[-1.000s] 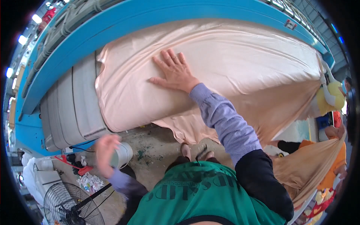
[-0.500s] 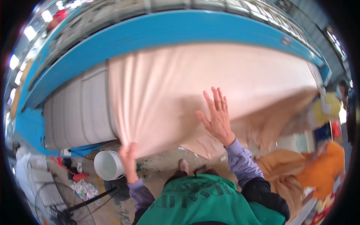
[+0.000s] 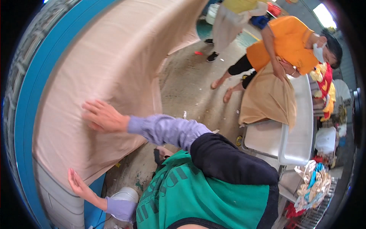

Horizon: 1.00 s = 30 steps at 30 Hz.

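A large beige cloth drapes over the front of a blue machine, its loose lower part hanging toward me in folds. My right hand lies flat on or just over the cloth, fingers stretched out, holding nothing. Lower down, my left hand is beside the cloth's near side edge with its fingers extended. It grips nothing that I can see; whether it touches the cloth, I cannot tell. Below that edge shows the grey padded surface of the machine.
A person in orange holds brown cloth over a metal cart at right. Farther off stands someone in a yellow top. A white bucket is beside my left forearm. Bundled cloths sit on a rack at lower right.
My view has swung to the right, bringing the orange-clad person and cart into full sight. My left hand has let go of the cloth's edge; my right hand has come down to the cloth.
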Motion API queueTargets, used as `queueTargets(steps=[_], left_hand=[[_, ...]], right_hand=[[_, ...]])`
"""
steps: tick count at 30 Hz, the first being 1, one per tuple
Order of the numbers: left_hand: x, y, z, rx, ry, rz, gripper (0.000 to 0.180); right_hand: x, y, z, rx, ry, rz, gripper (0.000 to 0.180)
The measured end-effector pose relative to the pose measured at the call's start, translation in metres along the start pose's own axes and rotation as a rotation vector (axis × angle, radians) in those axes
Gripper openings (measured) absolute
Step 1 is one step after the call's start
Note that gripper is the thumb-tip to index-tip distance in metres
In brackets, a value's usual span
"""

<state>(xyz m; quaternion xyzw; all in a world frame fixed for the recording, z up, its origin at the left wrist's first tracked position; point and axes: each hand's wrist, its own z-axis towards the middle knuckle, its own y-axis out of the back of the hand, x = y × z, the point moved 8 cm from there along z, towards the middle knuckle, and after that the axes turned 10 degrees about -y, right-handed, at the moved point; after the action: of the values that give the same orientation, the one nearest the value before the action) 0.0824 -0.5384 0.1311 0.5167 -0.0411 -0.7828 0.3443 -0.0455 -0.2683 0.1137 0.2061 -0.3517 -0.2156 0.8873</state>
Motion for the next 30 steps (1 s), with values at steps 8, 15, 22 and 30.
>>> queueTargets(steps=[8,15,22,30], left_hand=[[0.016,-0.072,-0.094,0.299,0.249,0.008,0.031],[-0.029,-0.171,-0.097,0.559,0.190,-0.092,0.032],[-0.064,-0.217,-0.071,0.637,0.103,-0.035,0.031],[-0.060,-0.226,-0.085,0.684,0.116,-0.014,0.030]], right_hand=[[-0.192,0.186,-0.401,0.968,-1.259,-0.461,0.037],[-0.188,0.400,-0.583,-0.159,-1.842,-0.246,0.038],[-0.094,0.487,-0.751,-1.832,-1.733,-0.270,0.054],[-0.025,0.583,-0.662,-1.769,-1.533,-0.874,0.100]])
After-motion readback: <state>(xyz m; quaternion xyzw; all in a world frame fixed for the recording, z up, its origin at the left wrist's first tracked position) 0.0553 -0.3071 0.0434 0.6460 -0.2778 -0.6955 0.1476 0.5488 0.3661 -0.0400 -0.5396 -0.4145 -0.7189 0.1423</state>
